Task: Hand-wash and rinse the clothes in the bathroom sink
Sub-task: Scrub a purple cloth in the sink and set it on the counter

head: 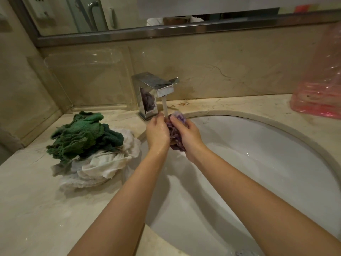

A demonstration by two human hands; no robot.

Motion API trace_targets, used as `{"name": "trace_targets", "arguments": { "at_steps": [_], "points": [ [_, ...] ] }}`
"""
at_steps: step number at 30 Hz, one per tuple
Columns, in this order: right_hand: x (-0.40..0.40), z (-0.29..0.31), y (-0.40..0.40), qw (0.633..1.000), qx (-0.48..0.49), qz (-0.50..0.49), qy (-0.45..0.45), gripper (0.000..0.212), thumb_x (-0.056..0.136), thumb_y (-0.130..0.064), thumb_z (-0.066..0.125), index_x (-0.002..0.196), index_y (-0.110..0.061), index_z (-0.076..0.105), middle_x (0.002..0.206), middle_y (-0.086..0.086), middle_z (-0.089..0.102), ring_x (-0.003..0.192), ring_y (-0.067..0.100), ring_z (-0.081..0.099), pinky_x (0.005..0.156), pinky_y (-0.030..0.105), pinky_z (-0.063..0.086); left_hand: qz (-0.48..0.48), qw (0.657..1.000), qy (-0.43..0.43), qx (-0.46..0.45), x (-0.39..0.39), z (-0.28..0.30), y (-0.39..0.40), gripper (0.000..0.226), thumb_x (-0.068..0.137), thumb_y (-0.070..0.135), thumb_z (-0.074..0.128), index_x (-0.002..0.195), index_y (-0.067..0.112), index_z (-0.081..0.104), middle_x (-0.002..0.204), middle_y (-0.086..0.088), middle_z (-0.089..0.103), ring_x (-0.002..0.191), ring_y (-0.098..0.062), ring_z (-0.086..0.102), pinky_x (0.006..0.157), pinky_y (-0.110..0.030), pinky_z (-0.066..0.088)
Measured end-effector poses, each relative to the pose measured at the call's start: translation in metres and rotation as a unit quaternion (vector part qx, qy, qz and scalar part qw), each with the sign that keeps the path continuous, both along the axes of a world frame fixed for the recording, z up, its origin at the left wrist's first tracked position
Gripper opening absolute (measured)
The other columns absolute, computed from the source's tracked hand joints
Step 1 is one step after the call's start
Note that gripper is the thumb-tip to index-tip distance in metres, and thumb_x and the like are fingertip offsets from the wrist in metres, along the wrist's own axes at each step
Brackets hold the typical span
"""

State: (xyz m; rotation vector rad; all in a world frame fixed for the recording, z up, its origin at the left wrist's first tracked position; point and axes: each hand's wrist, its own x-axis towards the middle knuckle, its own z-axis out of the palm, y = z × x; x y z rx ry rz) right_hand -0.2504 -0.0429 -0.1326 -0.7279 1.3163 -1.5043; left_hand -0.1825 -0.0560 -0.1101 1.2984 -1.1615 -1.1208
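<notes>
Here, your left hand (157, 130) and right hand (186, 131) both clutch the bunched purple knit cloth (174, 133) under the square chrome tap (156, 89) stream, over the white oval basin (258, 145), so water runs through; 2 green and white cloths (88, 145) wait on the counter.

The sink (258, 163) lies at centre, set into the counter (36, 209). The tap (153, 93) stands at its 11 o'clock, on the counter. A heap of cloths (88, 148) lies at 9 o'clock. At 2 o'clock stands what seems a plastic bag (321, 85).
</notes>
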Motion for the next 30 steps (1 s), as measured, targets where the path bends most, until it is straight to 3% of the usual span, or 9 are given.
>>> {"name": "trace_targets", "arguments": {
  "at_steps": [3,5,7,9,12,17,20,26,30],
  "points": [
    [-0.002,0.000,0.000,0.997,-0.035,-0.059,-0.031,0.032,0.087,-0.031,0.070,0.113,-0.016,0.061,0.102,0.008,0.070,0.088,0.021,0.068,0.048,0.020,0.050,0.000,0.974,-0.196,-0.118,-0.001,-0.006,0.007,0.023,0.102,0.033,0.039,0.103,0.019,0.057,0.108,-0.002,0.055,0.108,-0.024,0.054,0.091,-0.033,0.042],
    [-0.005,0.001,-0.002,0.993,-0.052,-0.082,-0.062,0.035,0.087,-0.027,0.070,0.118,-0.015,0.059,0.107,0.008,0.068,0.095,0.022,0.068,0.054,0.022,0.054,-0.017,0.969,-0.219,-0.117,-0.003,-0.014,0.000,0.036,0.101,0.039,0.039,0.119,0.015,0.059,0.127,-0.008,0.045,0.120,-0.025,0.046,0.099,-0.032,0.035],
    [-0.007,-0.001,-0.003,0.991,-0.062,-0.083,-0.083,0.040,0.087,-0.026,0.069,0.124,-0.018,0.057,0.111,0.008,0.067,0.100,0.023,0.067,0.070,0.030,0.058,-0.041,0.993,-0.107,-0.029,-0.004,-0.010,-0.005,0.055,0.094,0.052,0.042,0.131,0.014,0.052,0.133,-0.010,0.048,0.124,-0.028,0.049,0.104,-0.040,0.040],
    [-0.007,-0.001,-0.003,0.990,-0.063,-0.073,-0.104,0.038,0.088,-0.025,0.068,0.124,-0.019,0.058,0.111,0.008,0.069,0.100,0.025,0.068,0.081,0.037,0.058,-0.055,0.994,0.031,0.088,-0.007,-0.009,-0.010,0.067,0.088,0.060,0.045,0.134,0.012,0.049,0.128,-0.009,0.058,0.114,-0.029,0.059,0.086,-0.041,0.053],
    [-0.002,0.002,-0.004,0.989,-0.061,-0.030,-0.132,0.026,0.088,-0.025,0.067,0.113,-0.020,0.063,0.103,0.008,0.072,0.093,0.025,0.070,0.079,0.039,0.058,-0.063,0.981,0.111,0.149,-0.009,-0.019,-0.020,0.083,0.070,0.074,0.047,0.129,0.017,0.055,0.119,-0.006,0.067,0.103,-0.024,0.065,0.085,-0.041,0.055],
    [0.011,0.006,0.000,0.996,-0.040,0.044,-0.069,0.028,0.079,-0.031,0.077,0.103,-0.021,0.067,0.099,0.005,0.073,0.093,0.023,0.070,0.078,0.038,0.057,-0.101,0.982,0.133,0.085,0.002,0.002,-0.004,0.072,0.097,0.064,0.021,0.140,0.013,0.047,0.141,-0.008,0.052,0.132,-0.030,0.047,0.099,-0.036,0.040],
    [0.008,0.010,0.000,0.998,-0.055,0.022,-0.025,0.028,0.077,-0.035,0.078,0.099,-0.021,0.068,0.094,0.002,0.074,0.088,0.017,0.071,0.080,0.033,0.057,-0.125,0.967,0.206,0.086,0.002,0.004,0.003,0.075,0.095,0.067,0.020,0.102,0.011,0.069,0.100,-0.007,0.071,0.104,-0.026,0.063,0.088,-0.032,0.050],
    [0.008,0.008,-0.015,0.992,-0.026,-0.070,0.099,0.013,0.075,-0.031,0.071,0.076,-0.019,0.071,0.077,0.002,0.071,0.079,0.019,0.068,0.081,0.038,0.056,-0.137,0.956,0.241,0.095,-0.003,0.002,0.002,0.084,0.094,0.069,0.017,0.064,0.014,0.072,0.068,-0.002,0.070,0.072,-0.015,0.068,0.083,-0.031,0.051],
    [0.004,0.013,-0.021,0.986,-0.018,-0.086,0.139,0.016,0.070,-0.031,0.069,0.064,-0.017,0.064,0.066,0.001,0.066,0.069,0.021,0.064,0.076,0.039,0.057,-0.148,0.944,0.265,0.132,-0.003,0.000,-0.001,0.084,0.091,0.074,0.020,0.092,0.009,0.073,0.093,-0.012,0.073,0.098,-0.027,0.066,0.097,-0.042,0.049]
  ]
}}
